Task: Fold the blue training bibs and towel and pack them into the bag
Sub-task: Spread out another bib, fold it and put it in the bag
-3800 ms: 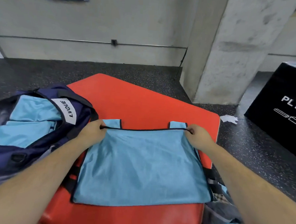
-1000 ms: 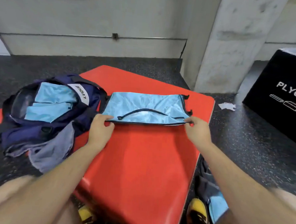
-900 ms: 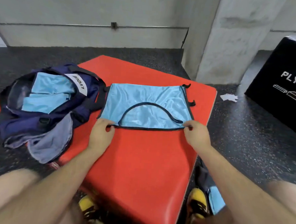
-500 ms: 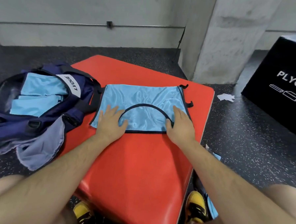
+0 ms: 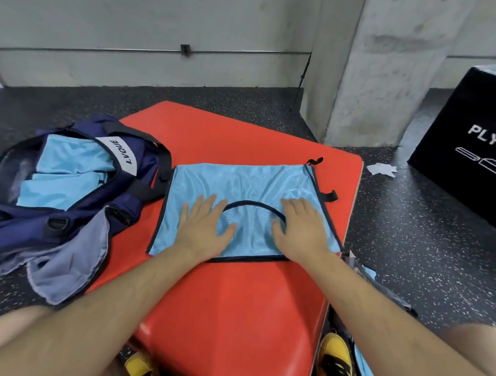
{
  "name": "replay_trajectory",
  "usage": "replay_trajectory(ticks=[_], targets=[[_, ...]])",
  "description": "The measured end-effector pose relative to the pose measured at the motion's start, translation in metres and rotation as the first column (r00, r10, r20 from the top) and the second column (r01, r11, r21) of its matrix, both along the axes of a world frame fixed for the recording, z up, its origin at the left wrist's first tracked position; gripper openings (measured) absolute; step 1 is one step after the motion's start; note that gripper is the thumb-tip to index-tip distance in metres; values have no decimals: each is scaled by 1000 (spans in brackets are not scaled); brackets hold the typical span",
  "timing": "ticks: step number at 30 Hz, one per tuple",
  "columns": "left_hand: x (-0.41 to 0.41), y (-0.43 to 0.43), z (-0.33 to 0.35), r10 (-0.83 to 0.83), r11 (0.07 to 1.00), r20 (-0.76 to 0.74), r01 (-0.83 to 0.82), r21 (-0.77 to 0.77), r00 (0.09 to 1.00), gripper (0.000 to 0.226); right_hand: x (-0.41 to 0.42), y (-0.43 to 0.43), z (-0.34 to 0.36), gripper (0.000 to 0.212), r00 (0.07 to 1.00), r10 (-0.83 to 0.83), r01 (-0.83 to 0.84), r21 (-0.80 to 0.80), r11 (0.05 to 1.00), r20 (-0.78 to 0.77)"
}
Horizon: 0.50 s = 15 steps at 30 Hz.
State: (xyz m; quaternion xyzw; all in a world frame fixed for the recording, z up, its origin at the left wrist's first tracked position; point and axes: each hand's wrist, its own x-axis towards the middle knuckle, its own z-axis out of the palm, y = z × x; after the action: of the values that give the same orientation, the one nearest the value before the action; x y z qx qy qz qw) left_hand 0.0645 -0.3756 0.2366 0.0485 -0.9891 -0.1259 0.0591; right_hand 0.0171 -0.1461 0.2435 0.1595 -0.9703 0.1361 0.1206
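A light blue training bib (image 5: 241, 184) with dark trim lies folded in half on the red mat (image 5: 234, 316). My left hand (image 5: 203, 230) presses flat on its left part, fingers spread. My right hand (image 5: 303, 229) presses flat on its right part, beside the dark neckline arc. The open navy bag (image 5: 75, 222) sits to the left, partly on the mat, with folded light blue cloth (image 5: 60, 178) inside it. More blue fabric (image 5: 362, 363) lies on the floor by the mat's right edge, mostly hidden.
A concrete pillar (image 5: 376, 65) stands behind the mat on the right. A black plyo box (image 5: 473, 142) is at the far right. A scrap of white paper (image 5: 381, 169) lies on the dark speckled floor. Yellow shoes (image 5: 334, 362) show below the mat.
I folded the bib in half away from me, then drew its near edge back. Both hands let go of the edge and now lie flat on the cloth, slid slightly further onto it.
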Motion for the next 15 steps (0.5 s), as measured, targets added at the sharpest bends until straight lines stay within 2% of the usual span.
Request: replay_trajectory(ticks=[3, 6, 10, 15], targets=[[-27, 12, 0, -9, 1000, 136, 8, 10, 991, 75, -11, -24, -7, 64, 973, 55, -74, 79, 994, 226], [-29, 20, -6, -6, 999, 234, 18, -46, 972, 75, -5, -25, -16, 66, 937, 23, -73, 130, 989, 348], [-9, 32, -9, -21, 999, 239, 30, -35, 971, 75, 10, 0, -19, 66, 934, 29, -75, 116, 990, 355], [-1, 51, -2, -80, 996, 290, 62, 71, 954, 68, 9, 30, -14, 66, 945, 7, -53, 132, 990, 328]])
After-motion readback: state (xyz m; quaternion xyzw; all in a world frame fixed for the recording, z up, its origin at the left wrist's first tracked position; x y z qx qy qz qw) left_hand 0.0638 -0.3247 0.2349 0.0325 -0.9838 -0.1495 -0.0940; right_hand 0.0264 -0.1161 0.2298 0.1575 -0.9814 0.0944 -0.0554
